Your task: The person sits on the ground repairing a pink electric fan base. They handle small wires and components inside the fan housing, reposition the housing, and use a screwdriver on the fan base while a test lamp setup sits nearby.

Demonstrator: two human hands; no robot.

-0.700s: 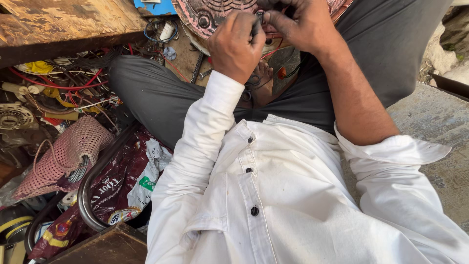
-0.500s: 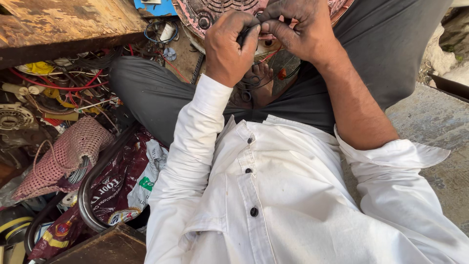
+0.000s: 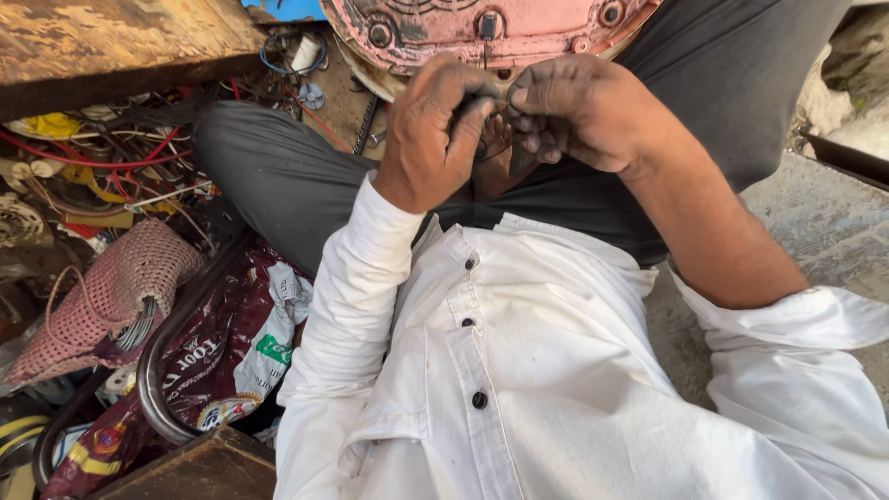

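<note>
Since half a second ago both my hands have dropped a little lower in view and drawn closer to my chest, and more of the pink round casing (image 3: 482,32) now shows above them. My left hand (image 3: 433,139) is raised in front of me with the back of it facing up, wrist bent, the white sleeve (image 3: 356,306) buttoned down to the cuff. Its fingers are curled in and pinched on a small dark part (image 3: 477,104) that sits between my two hands, just below the casing's lower edge. My right hand (image 3: 579,111) comes in from the other side, forearm bare with the sleeve pushed up past the elbow, fingers bunched and closed toward the same dark part, fingertips meeting those of the left.

I cannot make out what the dark part is; my fingers cover most of it, and only a narrow black sliver shows. Whether the right fingers truly grip it or only press against it is hidden. The casing is cut off by the top edge. My grey trouser leg (image 3: 278,176) lies folded under my hands. To my left sit a tangle of wires (image 3: 102,167), a woven pink bag (image 3: 111,296) and a maroon printed packet (image 3: 222,352).
</note>
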